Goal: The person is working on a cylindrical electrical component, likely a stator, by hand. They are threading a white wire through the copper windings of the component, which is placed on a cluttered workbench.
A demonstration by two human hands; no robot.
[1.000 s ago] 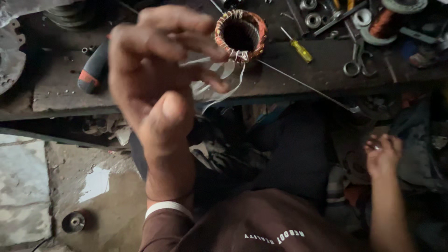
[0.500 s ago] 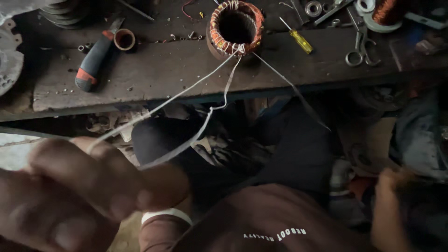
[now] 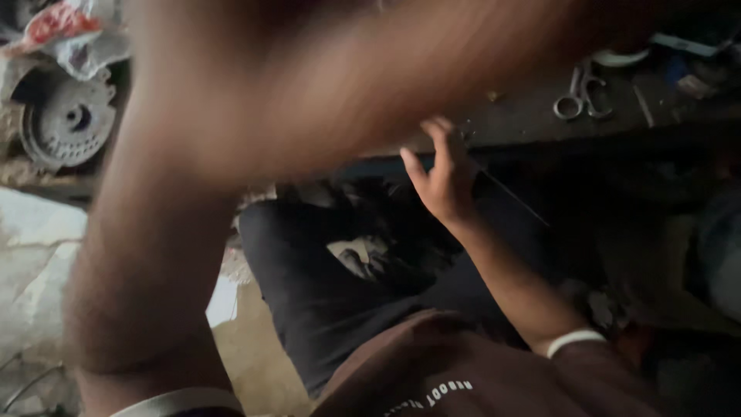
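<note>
My left hand [image 3: 255,116] is very close to the camera, a large blurred shape across the top and left of the head view. Whether it holds anything cannot be made out. Its white cuff [image 3: 174,403] shows at the bottom left. My right hand [image 3: 441,174] is raised at the front edge of the dark workbench [image 3: 540,123], fingers spread and nothing visibly in them. A thin wire [image 3: 513,199] slants down to the right just beside it. The left hand hides the bench's middle.
Scissors [image 3: 579,96] lie on the bench at the upper right. A round grey metal motor cover [image 3: 65,120] sits at the upper left under a red and white bag [image 3: 62,31]. My legs in dark trousers [image 3: 309,293] fill the space below the bench.
The left hand has swept up close across the camera, hiding the copper-wound stator and the white strands. The right hand has risen from low at the right up to the bench edge.
</note>
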